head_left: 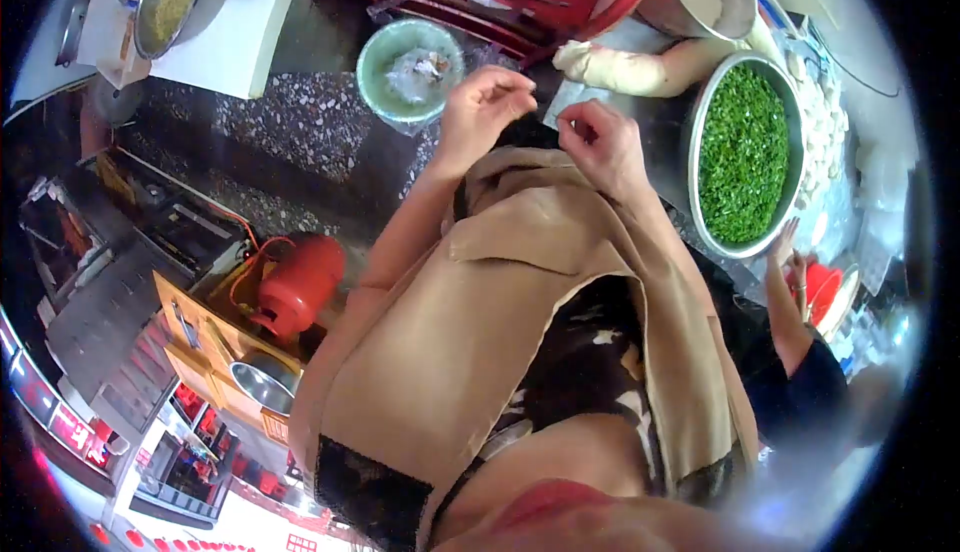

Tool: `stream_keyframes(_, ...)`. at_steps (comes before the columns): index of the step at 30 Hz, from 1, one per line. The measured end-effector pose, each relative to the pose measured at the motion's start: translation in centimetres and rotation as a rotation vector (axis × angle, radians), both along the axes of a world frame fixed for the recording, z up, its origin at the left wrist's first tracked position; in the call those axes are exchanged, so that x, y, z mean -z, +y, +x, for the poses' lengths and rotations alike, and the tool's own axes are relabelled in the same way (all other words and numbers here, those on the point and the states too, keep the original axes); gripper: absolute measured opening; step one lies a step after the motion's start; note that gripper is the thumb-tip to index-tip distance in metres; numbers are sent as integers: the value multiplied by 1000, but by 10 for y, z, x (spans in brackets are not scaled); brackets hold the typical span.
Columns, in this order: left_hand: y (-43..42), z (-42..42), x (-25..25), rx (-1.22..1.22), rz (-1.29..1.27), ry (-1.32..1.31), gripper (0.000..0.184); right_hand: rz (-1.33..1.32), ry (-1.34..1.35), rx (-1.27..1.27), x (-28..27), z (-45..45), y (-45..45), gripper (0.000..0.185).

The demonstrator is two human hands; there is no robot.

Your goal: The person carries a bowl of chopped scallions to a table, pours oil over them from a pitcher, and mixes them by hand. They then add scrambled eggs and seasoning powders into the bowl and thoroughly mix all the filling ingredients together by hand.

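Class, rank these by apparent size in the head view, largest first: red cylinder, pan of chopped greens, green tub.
1. Pan of chopped greens
2. Green tub
3. Red cylinder

Differing nearness leaves true sizes unsure.

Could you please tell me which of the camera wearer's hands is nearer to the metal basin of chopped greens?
Right. The right hand is to the left of the metal basin of chopped greens, apart from it; the left hand is farther left.
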State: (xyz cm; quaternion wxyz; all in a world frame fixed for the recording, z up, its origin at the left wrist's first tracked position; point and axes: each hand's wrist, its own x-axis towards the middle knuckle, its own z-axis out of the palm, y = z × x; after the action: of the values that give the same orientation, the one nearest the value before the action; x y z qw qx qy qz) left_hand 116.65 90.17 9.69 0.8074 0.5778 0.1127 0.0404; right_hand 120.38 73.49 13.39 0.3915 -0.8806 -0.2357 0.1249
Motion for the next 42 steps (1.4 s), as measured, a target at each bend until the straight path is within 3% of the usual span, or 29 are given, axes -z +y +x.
stream_keyframes(2, 1, -6, 10, 137, 286, -88, 7, -8, 101, 34, -1, 0, 11, 10)
stream_keyframes(5, -2, -6, 17, 84, 265, 3, 6, -19, -61, -28, 3, 8, 22, 10)
stream_keyframes(7, 1, 0, 26, -11, 289, -5, 6, -1, -17, 4, 6, 9, 27, 10)
stream_keyframes(9, 22, 10, 37, -150, 176, 242, 8, 18, 25, 41, 12, 7, 24, 10)
stream_keyframes(10, 44, 16, 46, -189, 371, 343, 9, 11, 55, 40, 17, 5, 20, 10)
stream_keyframes(11, 66, 18, 72, -283, 379, 211, 13, -3, 77, 55, 20, 4, 11, 10)
stream_keyframes(12, 93, 19, 86, -210, 870, 186, 16, -20, 140, 99, 21, 3, 2, 11)
stream_keyframes(13, 127, 15, 125, -59, 1254, 304, 43, -13, 111, 139, 23, 0, -13, 11)
stream_keyframes(14, 145, 22, 132, 143, 1407, 290, 64, -13, 74, 186, 26, -1, -32, 11)
stream_keyframes(15, 124, 35, 102, 167, 1438, 286, 55, -43, 42, 284, 25, -1, -52, 11)
stream_keyframes(16, 139, 36, 148, 12, 1572, 63, 53, -66, 22, 368, 25, -3, -73, 13)
stream_keyframes(17, 98, 50, 104, 74, 1329, 187, 46, -116, -208, 458, 33, -3, -99, 14)
stream_keyframes(18, 60, 64, 79, 75, 1022, 119, 34, -177, -253, 515, 33, -2, -127, 23)
stream_keyframes(20, -24, 74, 38, 126, 729, -27, 25, -459, -390, 645, 24, 5, -166, 39)
stream_keyframes(22, -110, 82, 18, 200, 750, -273, 18, -511, -410, 542, 31, 27, -203, 53)
stream_keyframes(24, -192, 96, -13, 386, 727, -477, 20, -643, -441, 293, 55, 56, -237, 53)
stream_keyframes(26, -255, 114, -7, 482, 734, -581, 28, -618, -473, 227, 66, 82, -271, 51)
stream_keyframes(29, -308, 133, 12, 482, 873, -459, 48, -688, -459, 406, 71, 99, -331, 49)
stream_keyframes(32, -315, 133, 39, 471, 995, -159, 64, -644, -312, 599, 65, 66, -380, 50)
stream_keyframes(34, -313, 128, 41, 504, 918, 19, 72, -460, -167, 523, 40, 35, -393, 55)
stream_keyframes(38, -322, 163, 43, 535, 747, 284, 65, -91, 56, 930, 54, 48, -436, 72)
stream_keyframes(40, -324, 190, 50, 611, 278, 399, 64, 9, 444, 1008, 67, 82, -453, 81)
stream_keyframes(41, -328, 202, 56, 618, 473, 367, 73, -20, 509, 948, 82, 99, -456, 84)
stream_keyframes(42, -339, 215, 65, 607, 480, 370, 73, -48, 573, 889, 98, 115, -455, 88)
